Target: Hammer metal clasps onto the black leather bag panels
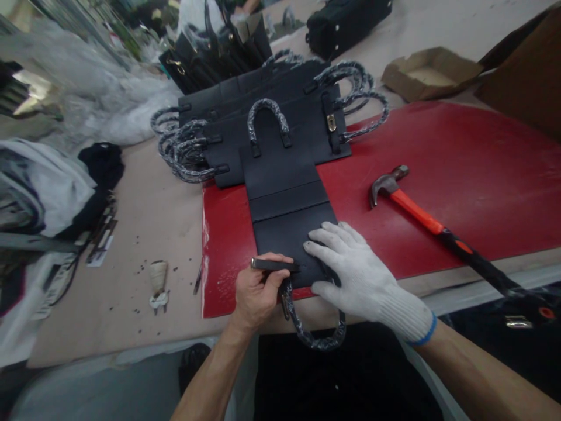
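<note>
A black leather panel (287,202) lies on the red mat (456,158), with a plastic-wrapped handle (265,105) at its far end and another wrapped handle (318,342) hanging over the near edge. My bare left hand (260,289) pinches a dark strap (274,265) with a metal end, just above the panel's near left part. The strap's other end meets the panel; whether it passes through cannot be made out. In a white glove, my right hand (346,272) rests with spread fingers on the panel's near right part, holding nothing.
An orange and black claw hammer (423,216) lies on the mat at right. Stacked black panels (225,131) with wrapped handles lie beyond. A wrapped spool (158,280) stands at left. Farther back are a cardboard tray (432,73), black bags (219,52) and a person's arm.
</note>
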`<state>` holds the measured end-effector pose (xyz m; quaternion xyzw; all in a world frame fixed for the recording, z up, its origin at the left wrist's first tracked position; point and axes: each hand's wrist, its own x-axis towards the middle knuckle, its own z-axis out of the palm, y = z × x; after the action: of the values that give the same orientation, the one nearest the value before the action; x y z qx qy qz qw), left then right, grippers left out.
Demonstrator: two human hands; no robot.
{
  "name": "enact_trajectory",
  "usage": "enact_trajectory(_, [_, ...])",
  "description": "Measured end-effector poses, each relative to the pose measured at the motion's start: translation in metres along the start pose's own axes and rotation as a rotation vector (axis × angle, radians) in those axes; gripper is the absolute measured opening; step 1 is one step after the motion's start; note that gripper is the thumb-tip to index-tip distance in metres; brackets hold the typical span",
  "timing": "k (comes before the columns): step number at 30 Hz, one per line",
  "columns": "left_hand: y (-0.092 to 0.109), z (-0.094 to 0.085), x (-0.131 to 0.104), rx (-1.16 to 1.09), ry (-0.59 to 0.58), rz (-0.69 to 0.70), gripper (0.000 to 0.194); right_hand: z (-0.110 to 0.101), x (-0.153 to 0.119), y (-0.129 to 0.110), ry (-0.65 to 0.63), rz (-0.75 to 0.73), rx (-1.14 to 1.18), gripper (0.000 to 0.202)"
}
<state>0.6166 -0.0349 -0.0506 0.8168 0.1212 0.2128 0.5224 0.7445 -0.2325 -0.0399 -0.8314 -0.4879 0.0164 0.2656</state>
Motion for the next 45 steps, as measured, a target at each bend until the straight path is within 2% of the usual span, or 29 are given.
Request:
enact_trajectory(7, [-0.001, 0.001, 0.002, 0.044, -0.004, 0.076, 0.012, 0.001, -0.001, 0.001, 0.016, -0.005, 0.017, 0.065])
enact_trajectory(15, [-0.003, 0.002, 0.001, 0.045, -0.016, 0.102, 0.011, -0.001, 0.001, -0.001, 0.018, -0.008, 0.017, 0.062])
enact_trajectory(21, [-0.006, 0.001, -0.005, -0.044, 0.037, 0.001, 0.009, -0.002, 0.002, -0.001, 0.007, -0.009, -0.003, 0.063])
enact_trajectory(25, [-0.005, 0.002, -0.004, -0.043, 0.036, -0.003, 0.008, -0.002, 0.003, -0.001, -0.008, -0.012, -0.013, 0.063])
enact_trajectory(45, [0.005, 0.006, 0.01, 0.09, -0.034, 0.206, 0.011, 0.001, 0.003, 0.0, -0.008, -0.007, -0.016, 0.064])
